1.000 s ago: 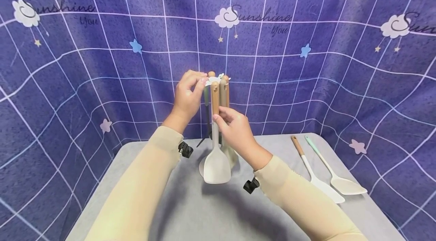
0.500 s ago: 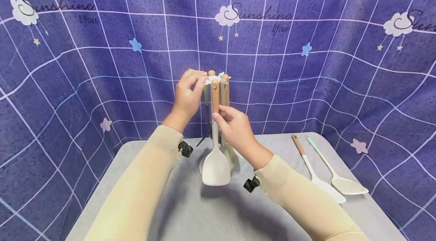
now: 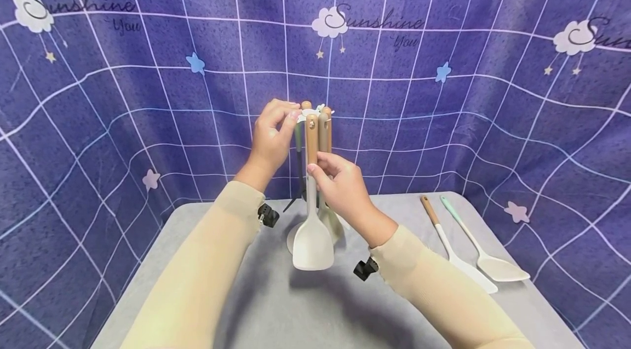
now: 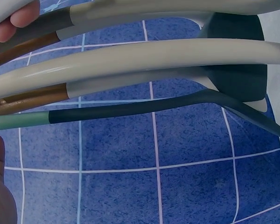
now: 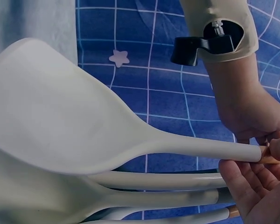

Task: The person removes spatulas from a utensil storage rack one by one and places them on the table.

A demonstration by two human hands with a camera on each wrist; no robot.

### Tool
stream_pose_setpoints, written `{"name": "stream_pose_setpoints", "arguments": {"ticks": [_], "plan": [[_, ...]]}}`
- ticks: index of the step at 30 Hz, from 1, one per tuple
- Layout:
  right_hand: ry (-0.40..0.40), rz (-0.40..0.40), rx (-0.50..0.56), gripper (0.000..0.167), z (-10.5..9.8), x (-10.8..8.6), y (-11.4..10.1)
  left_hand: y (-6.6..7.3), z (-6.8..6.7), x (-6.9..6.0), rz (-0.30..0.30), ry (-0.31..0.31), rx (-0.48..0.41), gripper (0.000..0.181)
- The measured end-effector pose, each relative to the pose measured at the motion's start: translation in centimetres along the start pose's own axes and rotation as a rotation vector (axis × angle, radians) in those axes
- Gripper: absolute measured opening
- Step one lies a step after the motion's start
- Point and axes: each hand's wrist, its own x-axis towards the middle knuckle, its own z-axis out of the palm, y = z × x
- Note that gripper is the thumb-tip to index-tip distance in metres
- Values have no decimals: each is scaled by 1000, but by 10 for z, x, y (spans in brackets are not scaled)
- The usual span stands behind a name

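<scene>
- The fingers of my right hand (image 3: 340, 182) pinch a spatula (image 3: 313, 242), thumb in front, where its wooden handle (image 3: 311, 138) meets the white neck.
- Below those fingers the spatula hangs nearly upright, its broad white blade apart from the table (image 3: 276, 310); above them the handle rises to the top of the stand (image 3: 309, 115). I cannot tell whether its end is hooked there.
- The fingers of my left hand (image 3: 272, 132) grasp the edge of that top, higher than my right ones and to their left, just beside the end of the spatula's handle.
- Just behind my right fingers hangs a grey-handled tool (image 3: 323, 132), close beside the spatula.
- Below my left fingertips hangs a dark turner with a green handle (image 4: 130, 108), not touched by them.
- The stand's pale base (image 3: 291, 240) shows below both sets of fingers, partly covered by the spatula's blade.
- Well apart to the right of my right fingers, a brown-handled spatula (image 3: 446, 242) and a mint-handled spoon (image 3: 499, 268) lie side by side on the table.
</scene>
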Motion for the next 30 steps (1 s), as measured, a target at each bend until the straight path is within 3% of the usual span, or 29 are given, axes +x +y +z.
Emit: {"name": "stream_pose_setpoints", "arguments": {"ticks": [18, 24, 30], "plan": [[0, 7, 102, 33, -24, -2, -22, 0, 1, 0, 22, 14, 11, 29], [16, 34, 141, 31, -44, 7, -19, 1, 1, -1, 21, 19, 8, 28], [88, 54, 123, 30, -72, 24, -8, 0, 2, -1, 27, 19, 6, 27]]}}
